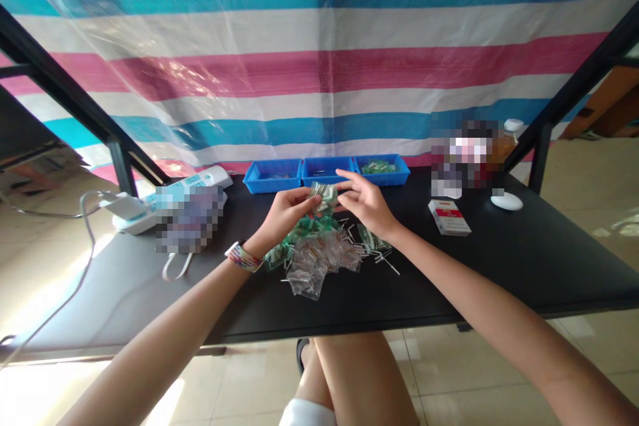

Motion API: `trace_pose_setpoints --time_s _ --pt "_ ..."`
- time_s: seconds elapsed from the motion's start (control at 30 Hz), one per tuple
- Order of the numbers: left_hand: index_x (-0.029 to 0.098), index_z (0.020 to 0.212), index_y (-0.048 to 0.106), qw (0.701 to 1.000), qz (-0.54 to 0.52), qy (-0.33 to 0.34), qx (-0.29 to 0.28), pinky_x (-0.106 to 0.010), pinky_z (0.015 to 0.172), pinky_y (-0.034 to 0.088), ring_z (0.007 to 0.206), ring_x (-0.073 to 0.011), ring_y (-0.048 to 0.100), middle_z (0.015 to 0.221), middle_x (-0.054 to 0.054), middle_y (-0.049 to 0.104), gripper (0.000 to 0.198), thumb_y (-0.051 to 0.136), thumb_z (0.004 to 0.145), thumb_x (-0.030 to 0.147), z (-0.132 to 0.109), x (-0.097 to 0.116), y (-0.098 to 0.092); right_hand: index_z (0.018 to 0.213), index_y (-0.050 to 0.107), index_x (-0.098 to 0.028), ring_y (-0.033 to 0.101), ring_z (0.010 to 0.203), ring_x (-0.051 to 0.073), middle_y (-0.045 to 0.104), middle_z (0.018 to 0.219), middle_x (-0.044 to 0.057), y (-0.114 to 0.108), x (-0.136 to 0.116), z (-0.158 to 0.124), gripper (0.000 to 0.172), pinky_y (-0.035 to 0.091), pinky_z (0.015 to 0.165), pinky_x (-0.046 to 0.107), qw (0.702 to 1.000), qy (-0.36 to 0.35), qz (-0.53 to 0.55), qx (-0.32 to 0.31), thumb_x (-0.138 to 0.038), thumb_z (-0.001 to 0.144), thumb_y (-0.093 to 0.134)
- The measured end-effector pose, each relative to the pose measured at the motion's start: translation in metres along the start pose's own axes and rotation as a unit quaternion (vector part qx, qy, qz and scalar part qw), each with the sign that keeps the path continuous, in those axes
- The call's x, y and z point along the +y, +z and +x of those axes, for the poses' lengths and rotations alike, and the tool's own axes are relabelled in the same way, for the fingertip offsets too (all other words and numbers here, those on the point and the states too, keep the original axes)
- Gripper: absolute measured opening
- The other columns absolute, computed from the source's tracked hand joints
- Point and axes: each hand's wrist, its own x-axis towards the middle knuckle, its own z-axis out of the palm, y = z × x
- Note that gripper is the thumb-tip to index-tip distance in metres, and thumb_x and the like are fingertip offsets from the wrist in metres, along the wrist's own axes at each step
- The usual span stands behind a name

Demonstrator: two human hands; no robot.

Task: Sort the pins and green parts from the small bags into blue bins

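My left hand [294,210] pinches a small clear plastic packet [325,196] with pale pieces inside, above the middle of the black table. To the right of the packet is my right hand [367,203], its fingers spread and the fingertips close to the packet's edge. Below both hands lies a pile of clear packets [324,254] and green packets [304,229], with thin white sticks [389,262] scattered at its right side. Behind the hands stand a left blue tray [273,184], a middle blue tray [324,161] and a right blue tray [389,178] holding green packets.
On the black table [399,306], a white power strip [210,178] with a plugged-in charger [121,206] and cable lies left. A red and white box [450,221], a white mouse [506,201] and a bottle [508,140] are right. Striped sheeting [249,73] hangs behind.
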Motion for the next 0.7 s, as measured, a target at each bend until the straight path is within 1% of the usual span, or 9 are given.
trace_pose_setpoints --time_s 0.1,0.2,0.3,0.4,0.43,0.5,0.57,0.63,0.7 --pt "0.015 0.076 0.069 0.999 0.03 0.02 -0.014 -0.026 0.063 0.047 0.067 -0.0154 0.061 0.069 -0.001 0.066 0.042 0.075 0.09 0.054 -0.001 0.0 0.002 0.111 0.073 -0.022 0.074 0.085 0.024 0.076 0.097 0.006 0.001 0.0 0.0 0.042 0.069 0.072 0.04 0.996 0.075 0.047 -0.019 -0.045 0.078 0.087" --pt "0.015 0.09 0.07 0.999 0.024 0.02 -0.019 -0.026 0.066 0.049 0.07 -0.0162 0.063 0.075 -0.002 0.07 0.037 0.076 0.089 0.052 -0.002 0.0 0.005 0.09 0.071 -0.02 0.071 0.077 0.021 0.073 0.087 0.004 0.002 0.004 0.002 0.039 0.066 0.061 0.035 0.996 0.082 0.04 0.002 -0.048 0.072 0.091" --pt "0.015 0.106 0.07 1.0 0.008 0.016 -0.012 -0.029 0.075 0.053 0.079 -0.019 0.069 0.085 -0.004 0.074 0.038 0.074 0.09 0.05 -0.002 -0.002 0.006 0.088 0.068 -0.02 0.068 0.073 0.019 0.07 0.083 0.002 -0.008 0.009 0.01 0.036 0.064 0.059 0.033 0.997 0.048 0.018 0.055 -0.049 0.075 0.087" --pt "0.015 0.106 0.071 0.999 0.032 0.015 -0.004 -0.031 0.079 0.054 0.084 -0.0208 0.071 0.089 -0.006 0.076 0.035 0.072 0.09 0.047 -0.002 -0.005 0.003 0.092 0.066 -0.022 0.067 0.071 0.02 0.069 0.082 0.002 -0.038 0.006 0.023 0.028 0.063 0.062 0.034 0.981 -0.048 -0.094 0.16 -0.046 0.083 0.079" --pt "0.015 0.104 0.071 0.999 0.041 0.015 -0.003 -0.031 0.079 0.054 0.085 -0.0213 0.072 0.089 -0.006 0.076 0.033 0.072 0.089 0.045 -0.001 -0.005 0.002 0.095 0.067 -0.022 0.068 0.073 0.021 0.07 0.085 0.003 -0.051 0.004 0.027 0.024 0.063 0.065 0.035 0.961 -0.091 -0.168 0.2 -0.044 0.088 0.075" --pt "0.016 0.102 0.071 0.998 0.055 0.017 -0.001 -0.031 0.078 0.054 0.086 -0.0221 0.072 0.089 -0.006 0.076 0.03 0.071 0.089 0.043 -0.001 -0.006 0.001 0.101 0.07 -0.022 0.071 0.086 0.024 0.073 0.102 0.009 -0.079 -0.002 0.033 0.016 0.062 0.075 0.038 0.891 -0.171 -0.331 0.261 -0.036 0.096 0.064" --pt "0.016 0.102 0.071 0.997 0.071 0.021 0.0 -0.031 0.077 0.054 0.086 -0.0226 0.072 0.089 -0.006 0.076 0.029 0.069 0.089 0.042 -0.001 -0.007 0.001 0.109 0.073 -0.021 0.07 0.106 0.028 0.074 0.118 0.014 -0.102 -0.005 0.035 0.022 0.058 0.09 0.04 0.82 -0.201 -0.472 0.254 -0.027 0.101 0.054" --pt "0.016 0.102 0.072 0.995 0.098 0.031 -0.001 -0.032 0.077 0.054 0.086 -0.0229 0.072 0.089 -0.007 0.076 0.028 0.067 0.091 0.042 -0.001 -0.008 0.001 0.102 0.076 -0.02 0.069 0.106 0.03 0.077 0.109 0.014 -0.116 -0.003 0.034 0.023 0.053 0.093 0.043 0.765 -0.176 -0.58 0.219 -0.026 0.1 0.054" --pt "0.017 0.102 0.073 0.989 0.143 0.047 -0.005 -0.033 0.078 0.054 0.086 -0.0231 0.071 0.09 -0.007 0.077 0.027 0.065 0.092 0.041 -0.001 -0.008 0.0 0.086 0.076 -0.019 0.067 0.097 0.032 0.078 0.092 0.013 -0.122 0.003 0.031 0.022 0.049 0.093 0.045 0.726 -0.142 -0.647 0.183 -0.029 0.097 0.06"
